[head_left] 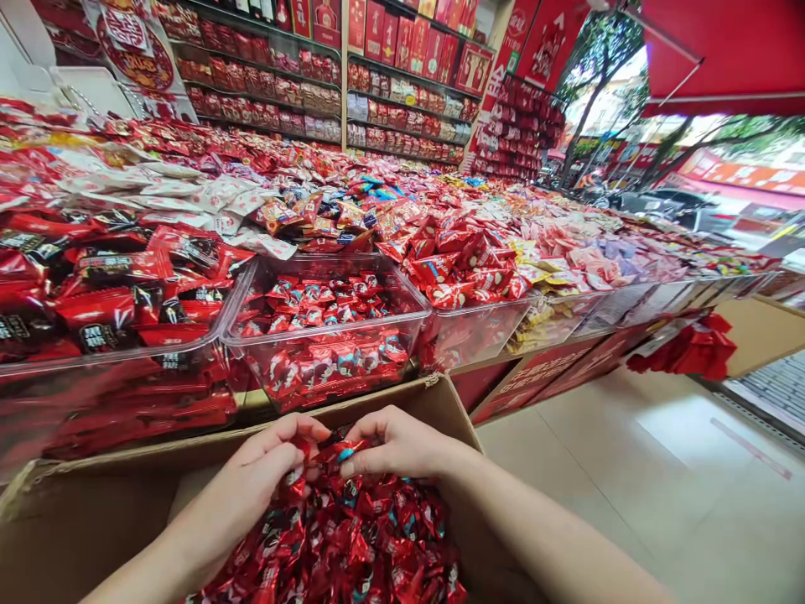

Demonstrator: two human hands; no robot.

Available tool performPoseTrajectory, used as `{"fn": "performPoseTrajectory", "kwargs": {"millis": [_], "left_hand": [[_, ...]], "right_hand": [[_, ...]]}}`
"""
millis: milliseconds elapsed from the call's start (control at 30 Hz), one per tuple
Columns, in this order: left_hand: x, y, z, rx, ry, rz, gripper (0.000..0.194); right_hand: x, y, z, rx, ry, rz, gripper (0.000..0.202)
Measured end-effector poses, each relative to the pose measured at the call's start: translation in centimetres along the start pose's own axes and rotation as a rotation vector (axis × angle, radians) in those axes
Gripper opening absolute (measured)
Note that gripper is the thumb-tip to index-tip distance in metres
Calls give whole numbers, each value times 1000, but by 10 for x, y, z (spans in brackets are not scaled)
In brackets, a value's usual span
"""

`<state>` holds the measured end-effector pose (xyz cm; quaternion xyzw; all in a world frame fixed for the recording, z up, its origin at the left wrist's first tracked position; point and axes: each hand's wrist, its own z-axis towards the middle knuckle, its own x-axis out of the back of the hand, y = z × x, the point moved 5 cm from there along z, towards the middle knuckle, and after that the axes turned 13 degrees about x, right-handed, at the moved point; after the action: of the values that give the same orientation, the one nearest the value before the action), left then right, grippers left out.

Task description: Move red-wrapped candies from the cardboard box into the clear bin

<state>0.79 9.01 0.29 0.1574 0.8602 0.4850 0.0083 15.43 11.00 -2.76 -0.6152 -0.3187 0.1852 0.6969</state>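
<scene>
Both my hands are over a cardboard box [189, 453] that holds a heap of small red wrapped candies [358, 545]. My left hand [270, 461] is closed, its fingers pinching red wrapped candy at the heap's far edge. Close beside it, my right hand [390, 445] grips a red wrapped candy [336, 453] with a blue patch between thumb and fingers. Just beyond the box stands a clear plastic bin [327, 335], partly filled with similar small red candies [320, 302].
Larger red and black packets [106, 310] fill the bin on the left. Triangular red packets [465, 260] are heaped on the right. Behind stand shelves [264, 92] of packaged goods. Tiled floor [616, 486] lies to the right, with a red bag [692, 348] hanging there.
</scene>
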Motion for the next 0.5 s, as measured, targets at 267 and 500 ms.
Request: {"fn": "performPoseTrajectory", "kwargs": {"millis": [267, 500], "left_hand": [[-2, 3, 3, -224, 52, 241, 15], [2, 7, -3, -212, 84, 57, 9]], "right_hand": [[-4, -6, -1, 50, 71, 268, 39], [5, -16, -1, 169, 203, 224, 27]]}}
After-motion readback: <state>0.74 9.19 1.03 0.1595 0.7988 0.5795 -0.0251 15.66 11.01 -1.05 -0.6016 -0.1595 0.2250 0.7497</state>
